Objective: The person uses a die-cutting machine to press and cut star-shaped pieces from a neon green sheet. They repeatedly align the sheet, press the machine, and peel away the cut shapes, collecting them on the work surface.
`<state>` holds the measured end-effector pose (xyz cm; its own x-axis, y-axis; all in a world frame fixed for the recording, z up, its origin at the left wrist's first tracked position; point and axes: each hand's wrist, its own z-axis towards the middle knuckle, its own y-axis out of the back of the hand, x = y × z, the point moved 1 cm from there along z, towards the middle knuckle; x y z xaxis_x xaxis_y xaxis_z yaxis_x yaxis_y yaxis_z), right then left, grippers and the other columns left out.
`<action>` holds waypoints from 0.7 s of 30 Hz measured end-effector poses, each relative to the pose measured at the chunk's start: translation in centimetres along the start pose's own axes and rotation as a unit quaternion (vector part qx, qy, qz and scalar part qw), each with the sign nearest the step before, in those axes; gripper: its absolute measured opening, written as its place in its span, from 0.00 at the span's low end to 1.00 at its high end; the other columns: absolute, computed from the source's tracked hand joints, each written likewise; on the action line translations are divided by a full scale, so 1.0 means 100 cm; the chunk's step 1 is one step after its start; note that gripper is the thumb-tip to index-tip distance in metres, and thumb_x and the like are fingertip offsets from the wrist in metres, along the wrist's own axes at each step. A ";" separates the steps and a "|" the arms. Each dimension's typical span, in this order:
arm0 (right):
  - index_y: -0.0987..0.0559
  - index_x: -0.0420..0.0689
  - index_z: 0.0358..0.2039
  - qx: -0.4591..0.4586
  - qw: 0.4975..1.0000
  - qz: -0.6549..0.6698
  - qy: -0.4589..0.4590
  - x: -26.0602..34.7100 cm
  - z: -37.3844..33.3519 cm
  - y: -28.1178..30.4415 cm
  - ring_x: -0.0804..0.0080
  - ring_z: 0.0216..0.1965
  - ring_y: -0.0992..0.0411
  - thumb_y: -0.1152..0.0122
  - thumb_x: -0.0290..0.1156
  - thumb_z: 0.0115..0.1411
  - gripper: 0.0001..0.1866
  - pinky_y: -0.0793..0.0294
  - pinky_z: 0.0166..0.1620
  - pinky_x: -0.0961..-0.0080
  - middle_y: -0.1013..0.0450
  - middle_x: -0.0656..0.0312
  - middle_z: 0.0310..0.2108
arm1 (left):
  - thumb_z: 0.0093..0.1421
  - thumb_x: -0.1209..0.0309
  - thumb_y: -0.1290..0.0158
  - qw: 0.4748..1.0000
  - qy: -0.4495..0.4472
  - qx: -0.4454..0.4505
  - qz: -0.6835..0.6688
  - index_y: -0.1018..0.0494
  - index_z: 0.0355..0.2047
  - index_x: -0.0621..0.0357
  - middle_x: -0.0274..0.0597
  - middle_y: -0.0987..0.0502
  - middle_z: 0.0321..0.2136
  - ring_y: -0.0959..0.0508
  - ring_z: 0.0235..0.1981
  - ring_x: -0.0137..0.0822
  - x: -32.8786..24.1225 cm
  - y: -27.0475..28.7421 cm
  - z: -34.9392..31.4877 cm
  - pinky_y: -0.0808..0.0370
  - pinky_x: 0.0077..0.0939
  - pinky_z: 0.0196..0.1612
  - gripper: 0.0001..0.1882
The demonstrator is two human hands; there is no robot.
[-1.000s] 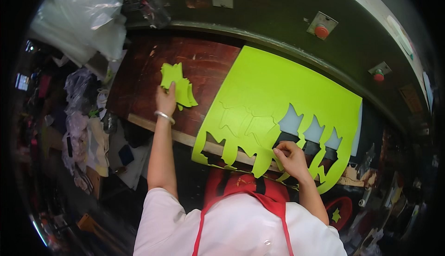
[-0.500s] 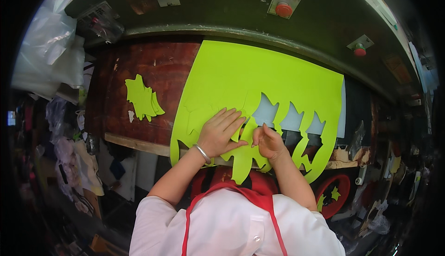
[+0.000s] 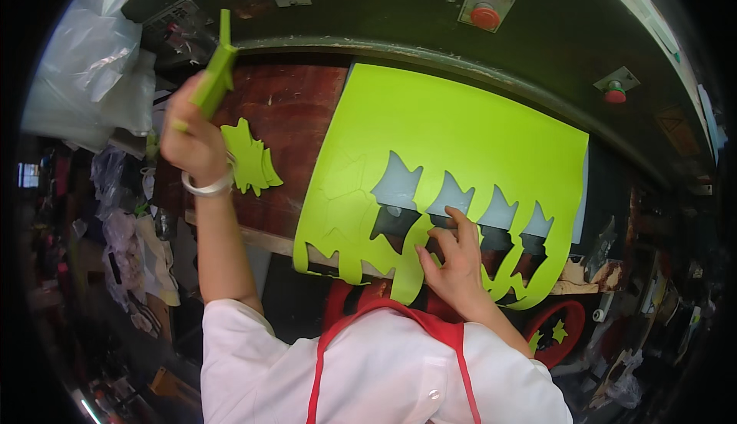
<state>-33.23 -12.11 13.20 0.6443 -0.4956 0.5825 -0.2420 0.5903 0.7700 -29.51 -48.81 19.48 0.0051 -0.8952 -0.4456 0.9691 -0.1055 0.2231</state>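
Observation:
A lime-green sheet [image 3: 453,113] drapes over the table's near edge, with a row of jagged cut-out holes along its lower part. Raised at the left, my left hand [image 3: 192,136] grips a lime-green cut-out piece [image 3: 216,74], seen nearly edge-on and somewhat blurred. Below and right of that hand, a small pile of spiky green cut-outs [image 3: 247,155] lies on the red-brown board. Fingers spread, my right hand [image 3: 454,264] rests at the sheet by one of the holes, and holds nothing that I can see.
A dark green machine beam [image 3: 384,9] spans the far side, bearing red buttons [image 3: 485,17]. Clear plastic bags [image 3: 92,78] hang at the far left. At the lower right, a red round bin [image 3: 577,320] contains green scraps. The red-brown board [image 3: 295,101] lies left of the sheet.
My left hand has lifted off the sheet and swung up and left with a cut-out piece, uncovering another hole. My right hand has shifted slightly, its fingers now more spread.

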 end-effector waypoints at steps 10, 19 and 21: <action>0.27 0.37 0.26 0.308 0.428 0.769 -0.360 -0.033 0.028 -0.104 0.69 0.24 0.29 0.45 0.35 0.59 0.13 0.30 0.23 0.79 0.28 0.58 0.28 | 0.47 0.53 0.38 0.844 -0.088 0.518 -0.102 0.30 0.49 0.62 0.54 0.30 0.50 0.30 0.53 0.54 -0.065 0.020 -0.179 0.36 0.48 0.58 0.34; 0.27 0.36 0.21 0.314 0.419 0.811 -0.261 -0.035 0.026 -0.104 0.74 0.19 0.37 0.46 0.27 0.53 0.09 0.40 0.20 0.78 0.30 0.57 0.33 | 0.50 0.54 0.39 0.893 -0.027 0.419 -0.163 0.23 0.37 0.58 0.46 0.22 0.36 0.21 0.38 0.45 -0.049 -0.003 -0.175 0.24 0.36 0.41 0.21; 0.27 0.37 0.21 0.321 0.436 0.802 -0.253 -0.026 0.027 -0.103 0.73 0.19 0.35 0.46 0.25 0.53 0.07 0.38 0.20 0.78 0.30 0.59 0.35 | 0.51 0.55 0.40 0.917 0.042 0.374 -0.132 0.23 0.28 0.57 0.45 0.23 0.25 0.21 0.28 0.45 -0.038 -0.017 -0.174 0.25 0.34 0.30 0.17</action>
<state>-34.43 -18.65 4.42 -0.9301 0.0544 0.3633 -0.3442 0.2162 -0.9136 -26.88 -37.71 5.68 -0.1560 -0.7629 -0.6274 0.4991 -0.6090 0.6165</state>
